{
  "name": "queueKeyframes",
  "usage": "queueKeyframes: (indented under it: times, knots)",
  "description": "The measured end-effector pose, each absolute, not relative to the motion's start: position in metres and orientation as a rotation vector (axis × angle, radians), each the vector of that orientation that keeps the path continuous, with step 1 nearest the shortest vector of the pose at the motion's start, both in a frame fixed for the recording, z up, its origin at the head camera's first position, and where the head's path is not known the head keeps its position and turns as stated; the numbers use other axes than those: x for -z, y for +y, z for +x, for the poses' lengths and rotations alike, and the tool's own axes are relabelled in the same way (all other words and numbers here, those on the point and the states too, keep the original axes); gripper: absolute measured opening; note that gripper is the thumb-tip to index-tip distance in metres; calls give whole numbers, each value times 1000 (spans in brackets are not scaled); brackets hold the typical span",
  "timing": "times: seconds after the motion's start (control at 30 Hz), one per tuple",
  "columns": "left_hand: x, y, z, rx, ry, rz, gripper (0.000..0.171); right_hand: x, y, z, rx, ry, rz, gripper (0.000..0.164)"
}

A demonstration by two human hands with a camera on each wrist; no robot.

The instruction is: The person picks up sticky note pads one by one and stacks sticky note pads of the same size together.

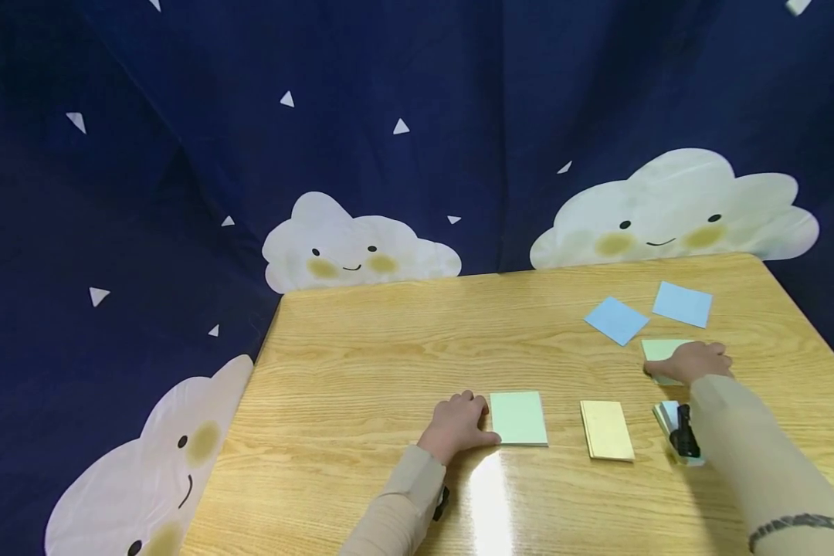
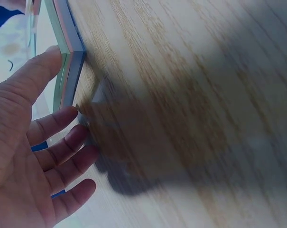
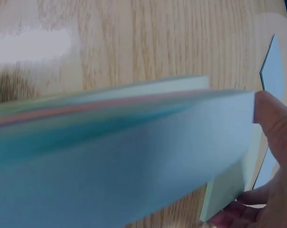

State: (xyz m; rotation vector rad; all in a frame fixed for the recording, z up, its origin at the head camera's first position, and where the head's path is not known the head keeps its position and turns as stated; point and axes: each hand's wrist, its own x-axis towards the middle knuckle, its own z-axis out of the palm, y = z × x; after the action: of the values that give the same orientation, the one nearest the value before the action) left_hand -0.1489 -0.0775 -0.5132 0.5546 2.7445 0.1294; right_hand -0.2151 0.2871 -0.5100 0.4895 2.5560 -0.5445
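Note:
My left hand (image 1: 461,425) lies beside a pale green sticky note pad (image 1: 519,418), its thumb at the near left corner. In the left wrist view the thumb touches the corner of this layered pad (image 2: 69,52), and the other fingers are loosely bent. My right hand (image 1: 695,361) reaches over another light green pad (image 1: 662,349) and grips it, thumb at its left edge and fingers on the far side. A stack of coloured pads (image 1: 670,417) sits under the right wrist, partly hidden; in the right wrist view this stack (image 3: 134,161) fills the foreground.
A yellow pad (image 1: 608,430) lies between the two hands. Two blue sheets or pads, one on the left (image 1: 616,320) and one on the right (image 1: 683,303), lie farther back on the wooden table (image 1: 361,347). A dark blue curtain (image 1: 403,62) with clouds hangs behind it.

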Motion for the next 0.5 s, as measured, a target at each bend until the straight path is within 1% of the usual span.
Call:
queueKeyframes:
  times: [0.3,0.5]
  knots:
    - [512,-77,-149,-146,2740,553,45,504,289,-212,487,2541,311,90]
    - [509,-77,-148,-165,2743,567,43,503,287,-208,537,2558,372,93]
